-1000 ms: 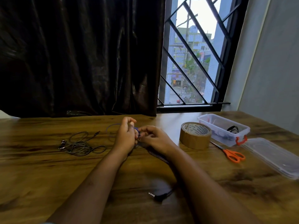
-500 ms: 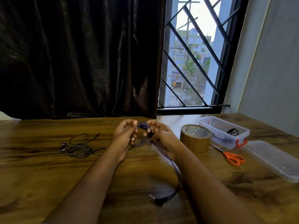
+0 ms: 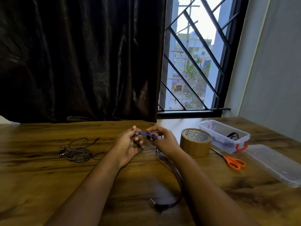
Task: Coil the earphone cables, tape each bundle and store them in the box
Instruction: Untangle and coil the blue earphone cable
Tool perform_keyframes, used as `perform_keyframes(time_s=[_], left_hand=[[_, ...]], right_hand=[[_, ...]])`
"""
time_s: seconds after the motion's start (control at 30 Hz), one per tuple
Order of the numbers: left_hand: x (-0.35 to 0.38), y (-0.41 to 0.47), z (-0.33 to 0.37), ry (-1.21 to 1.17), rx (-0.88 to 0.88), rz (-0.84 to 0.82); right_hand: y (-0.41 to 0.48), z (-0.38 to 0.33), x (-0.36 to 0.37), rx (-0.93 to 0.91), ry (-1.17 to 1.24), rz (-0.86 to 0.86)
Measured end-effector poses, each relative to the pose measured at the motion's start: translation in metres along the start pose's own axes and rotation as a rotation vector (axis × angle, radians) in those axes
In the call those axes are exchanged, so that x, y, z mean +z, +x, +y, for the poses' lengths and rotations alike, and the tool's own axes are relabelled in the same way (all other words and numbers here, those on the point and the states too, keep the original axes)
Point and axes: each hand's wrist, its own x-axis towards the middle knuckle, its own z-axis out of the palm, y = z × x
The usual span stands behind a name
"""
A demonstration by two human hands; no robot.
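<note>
- since half a second ago i see both hands sit a touch lower over the table (image 3: 40, 185), and the short stretch of cable between them has been drawn out straighter.
- my left hand (image 3: 128, 144) is curled, thumb and fingers pinching one end of that stretch of the purple earphone cable (image 3: 141, 132).
- my right hand (image 3: 166, 141) is also curled, pinching the cable where a small dark piece sits on it.
- from the right hand the cable drops along the inside of the right forearm and ends in a plug (image 3: 154, 202) lying on the wood near me.
- the grey earphones (image 3: 78, 151) lie in a loose tangle on the table, well to the left of the hands.
- the brown tape roll (image 3: 195, 142) lies flat just right of the right hand; its cardboard core carries printed letters, one word looks like "wonder", the rest i cannot read.
- the clear box (image 3: 244, 136) stands open behind the roll, with an orange latch (image 3: 241, 146) and a black cable (image 3: 232, 135) inside.
- orange-handled scissors (image 3: 234, 162) lie between the roll and the clear lid (image 3: 273, 162).
</note>
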Motion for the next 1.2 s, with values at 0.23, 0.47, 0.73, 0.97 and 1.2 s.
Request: perform_keyframes(time_s=[0.23,0.47,0.73,0.97,1.2], left_hand=[[-0.005,0.002,0.003,-0.026,0.065,-0.169],[-0.005,-0.002,0.002,0.105,0.047,-0.256],[-0.006,-0.007,0.004,0.084,-0.010,-0.237],[-0.008,-0.002,0.007,-0.026,0.119,-0.101],[-0.003,-0.005,-0.001,0.119,0.133,-0.150]], right_hand=[[0.007,0.010,0.002,-0.066,-0.496,0.184],[0.008,0.000,0.004,-0.132,-0.023,-0.079],[0.009,-0.002,-0.001,-0.093,0.212,0.014],[0.016,0.011,-0.001,-0.082,0.018,0.326],[0.000,-0.003,0.000,-0.202,-0.346,-0.090]])
